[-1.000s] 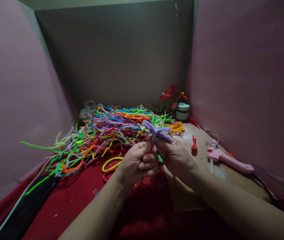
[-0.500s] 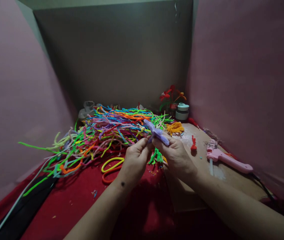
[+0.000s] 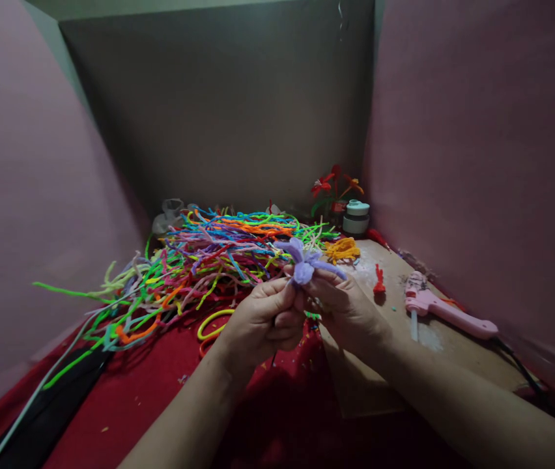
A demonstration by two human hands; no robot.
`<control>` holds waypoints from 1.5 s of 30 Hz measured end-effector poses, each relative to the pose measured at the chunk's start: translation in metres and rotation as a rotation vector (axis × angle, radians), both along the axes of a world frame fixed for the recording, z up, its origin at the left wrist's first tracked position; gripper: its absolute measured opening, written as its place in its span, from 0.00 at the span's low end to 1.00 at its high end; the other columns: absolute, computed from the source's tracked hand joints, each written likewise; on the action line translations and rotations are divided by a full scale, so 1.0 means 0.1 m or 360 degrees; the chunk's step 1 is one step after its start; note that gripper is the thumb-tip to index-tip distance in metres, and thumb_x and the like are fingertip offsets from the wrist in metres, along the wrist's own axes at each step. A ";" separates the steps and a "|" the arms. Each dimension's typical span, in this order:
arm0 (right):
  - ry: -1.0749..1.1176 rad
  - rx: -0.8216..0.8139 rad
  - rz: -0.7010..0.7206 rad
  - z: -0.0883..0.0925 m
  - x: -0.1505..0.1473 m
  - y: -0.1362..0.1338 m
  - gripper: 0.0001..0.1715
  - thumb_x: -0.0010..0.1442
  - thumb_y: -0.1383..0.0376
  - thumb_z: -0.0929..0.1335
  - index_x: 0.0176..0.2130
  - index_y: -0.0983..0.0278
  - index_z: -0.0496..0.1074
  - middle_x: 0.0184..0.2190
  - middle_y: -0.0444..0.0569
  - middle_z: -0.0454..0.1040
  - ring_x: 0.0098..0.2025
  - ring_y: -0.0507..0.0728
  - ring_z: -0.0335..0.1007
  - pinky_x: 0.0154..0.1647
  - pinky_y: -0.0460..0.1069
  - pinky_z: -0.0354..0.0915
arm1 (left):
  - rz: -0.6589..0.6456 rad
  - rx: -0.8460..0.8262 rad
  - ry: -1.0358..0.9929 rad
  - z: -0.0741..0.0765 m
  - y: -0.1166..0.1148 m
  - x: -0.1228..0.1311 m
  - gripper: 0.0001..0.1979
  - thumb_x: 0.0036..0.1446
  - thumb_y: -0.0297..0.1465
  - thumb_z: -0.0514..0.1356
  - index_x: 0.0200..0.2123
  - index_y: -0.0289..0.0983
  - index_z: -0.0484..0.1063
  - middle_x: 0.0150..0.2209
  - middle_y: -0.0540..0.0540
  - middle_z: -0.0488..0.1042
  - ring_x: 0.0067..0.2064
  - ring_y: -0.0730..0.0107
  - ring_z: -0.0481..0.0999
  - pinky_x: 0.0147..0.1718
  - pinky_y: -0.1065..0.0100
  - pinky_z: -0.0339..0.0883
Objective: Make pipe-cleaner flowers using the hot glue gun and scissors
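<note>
A lilac pipe-cleaner flower (image 3: 305,263) with several fuzzy petals is held up in front of me by both hands. My left hand (image 3: 262,319) is closed round its lower part, fingers curled in, thumb against the base of the petals. My right hand (image 3: 346,306) pinches the flower from the right, fingertips under the petals. A thin dark wire hangs down below my left hand. Behind the flower lies a big tangled heap of coloured pipe cleaners (image 3: 209,257) on the red cloth (image 3: 126,397).
A pink glue gun (image 3: 446,312) lies on a cardboard sheet (image 3: 434,352) at right, beside a small red piece (image 3: 379,281). Red and orange finished flowers (image 3: 333,185), a white-green jar (image 3: 357,217) and an orange bundle (image 3: 342,249) stand at the back. Yellow loop (image 3: 213,320) near my left hand.
The flower has turned so its petals face me and spread wider. My left hand curled back into a fist round the stem; both hands sit slightly lower.
</note>
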State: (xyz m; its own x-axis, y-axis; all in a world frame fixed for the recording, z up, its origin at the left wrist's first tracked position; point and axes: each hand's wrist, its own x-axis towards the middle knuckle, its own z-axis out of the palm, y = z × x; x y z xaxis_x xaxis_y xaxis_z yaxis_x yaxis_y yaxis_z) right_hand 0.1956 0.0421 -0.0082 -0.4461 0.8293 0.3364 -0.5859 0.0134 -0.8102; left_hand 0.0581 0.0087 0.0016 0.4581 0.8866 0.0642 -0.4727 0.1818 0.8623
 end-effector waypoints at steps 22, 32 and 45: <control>-0.0569 0.0857 -0.0851 -0.06 0.09 -0.03 0.11 0.59 0.63 0.66 0.38 0.55 0.79 0.34 0.48 0.73 0.41 0.59 0.64 0.46 0.58 0.61 | 0.0775 0.0516 0.0812 0.33 -0.16 -0.18 0.19 0.54 0.42 0.58 0.21 0.33 0.69 0.19 0.49 0.66 0.22 0.77 0.63 0.23 0.74 0.57; -0.0574 0.0904 -0.0846 -0.08 0.05 -0.10 0.12 0.59 0.65 0.66 0.41 0.55 0.78 0.38 0.50 0.73 0.45 0.61 0.65 0.45 0.57 0.62 | 0.0451 0.0030 0.0231 0.35 -0.22 -0.03 0.13 0.45 0.37 0.65 0.21 0.31 0.72 0.14 0.51 0.62 0.14 0.81 0.58 0.14 0.76 0.47; -0.0622 0.0976 -0.0723 -0.10 0.08 -0.11 0.13 0.61 0.64 0.64 0.42 0.51 0.77 0.37 0.47 0.75 0.44 0.60 0.65 0.46 0.59 0.60 | 0.0658 0.0199 0.0473 0.37 -0.10 -0.11 0.17 0.49 0.40 0.63 0.19 0.32 0.69 0.17 0.51 0.64 0.18 0.80 0.60 0.18 0.75 0.53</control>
